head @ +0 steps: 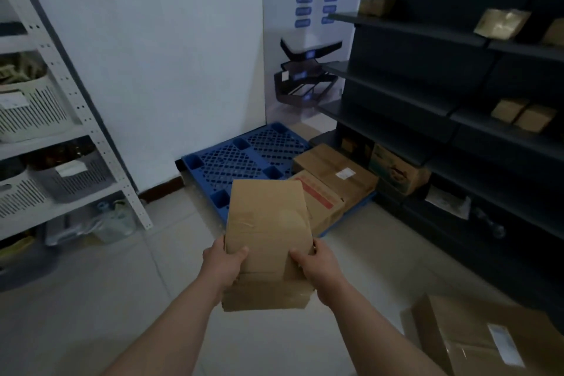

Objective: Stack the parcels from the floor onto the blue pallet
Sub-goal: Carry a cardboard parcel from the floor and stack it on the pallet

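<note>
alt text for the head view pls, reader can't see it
The left hand and right hand hold a cardboard parcel above the floor. Ahead lies the blue pallet, with a red-taped parcel and a labelled parcel on its right part.

The room was dim, with a cool bluish cast over everything. The white wall (158, 70) took the most light and looked palest, while the dark shelving (442, 119) on the right sank into near-black shadow and kept little detail. The floor (91, 299) was grey and evenly lit, with no sharp shadows or glare. The whole frame was soft and slightly smeared; the sign (317, 0) on the far wall was unreadable. Wide-angle distortion bent the white rack (76, 101) at the left edge.
</note>
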